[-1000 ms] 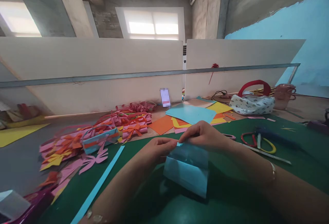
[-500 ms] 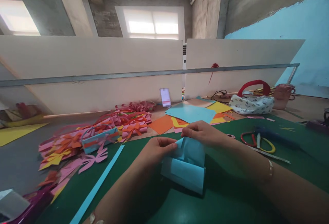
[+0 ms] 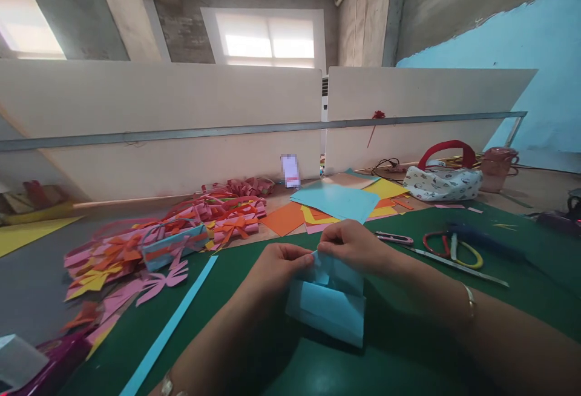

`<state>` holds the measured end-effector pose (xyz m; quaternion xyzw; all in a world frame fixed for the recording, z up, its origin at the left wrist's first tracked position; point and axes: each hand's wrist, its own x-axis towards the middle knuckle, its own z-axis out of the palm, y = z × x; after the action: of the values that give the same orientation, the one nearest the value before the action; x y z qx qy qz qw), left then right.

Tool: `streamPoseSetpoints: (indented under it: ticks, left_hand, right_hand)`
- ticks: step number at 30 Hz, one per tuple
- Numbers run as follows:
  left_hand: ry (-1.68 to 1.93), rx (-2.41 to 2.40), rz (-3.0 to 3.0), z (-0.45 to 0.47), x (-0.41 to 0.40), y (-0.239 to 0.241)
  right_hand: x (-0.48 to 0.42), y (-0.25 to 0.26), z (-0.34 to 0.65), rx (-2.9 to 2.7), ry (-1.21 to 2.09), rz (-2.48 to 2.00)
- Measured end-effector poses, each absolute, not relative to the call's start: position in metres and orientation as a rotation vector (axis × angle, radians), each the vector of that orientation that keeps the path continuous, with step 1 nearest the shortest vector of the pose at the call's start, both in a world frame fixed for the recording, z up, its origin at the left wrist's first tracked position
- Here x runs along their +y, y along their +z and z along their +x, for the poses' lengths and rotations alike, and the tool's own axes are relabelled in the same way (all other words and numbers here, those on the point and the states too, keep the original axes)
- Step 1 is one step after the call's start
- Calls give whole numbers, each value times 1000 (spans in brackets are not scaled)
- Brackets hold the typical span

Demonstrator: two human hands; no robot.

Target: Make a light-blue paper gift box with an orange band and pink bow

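Observation:
A folded blue paper box (image 3: 327,311) stands tilted on the green mat (image 3: 254,359), in front of me. My left hand (image 3: 284,263) pinches its upper left edge between thumb and fingers. Closed on the top edge beside it is my right hand (image 3: 347,241), its fingertips close to the left thumb. The inside of the box is partly hidden by my hands. A long blue paper strip (image 3: 170,326) lies on the mat to the left of my left arm.
Left lies a pile of pink and orange paper baskets (image 3: 231,226). Coloured sheets (image 3: 338,199) and a phone (image 3: 290,171) are at the back. Scissors (image 3: 454,250), a box cutter (image 3: 394,238), a glue gun (image 3: 485,241) and a cloth bag (image 3: 442,183) lie right.
My right hand has come down slightly and in towards the left one, at the box's top edge. The box cutter behind my right wrist shows more now.

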<state>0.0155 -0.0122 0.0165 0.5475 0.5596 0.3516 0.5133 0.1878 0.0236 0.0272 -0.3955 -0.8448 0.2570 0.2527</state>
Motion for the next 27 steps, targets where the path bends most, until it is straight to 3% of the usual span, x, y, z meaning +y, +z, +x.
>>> streamPoseSetpoints:
  ticks: [9,15,18,27]
  left_hand:
    - [773,1359,1448,21,-16,23]
    - [1188,1453,1288,14,-5,17]
    - [1285,1455,1142,9,-3,15]
    - [1073,1390,1250,13,-13,24]
  right_hand:
    - [25,22,187,-2375,724,-943]
    - [33,33,194,-2023,733,-1113]
    - [38,33,197,-1888,908,-1142]
    - [28,24,189,-2031,1073,-987]
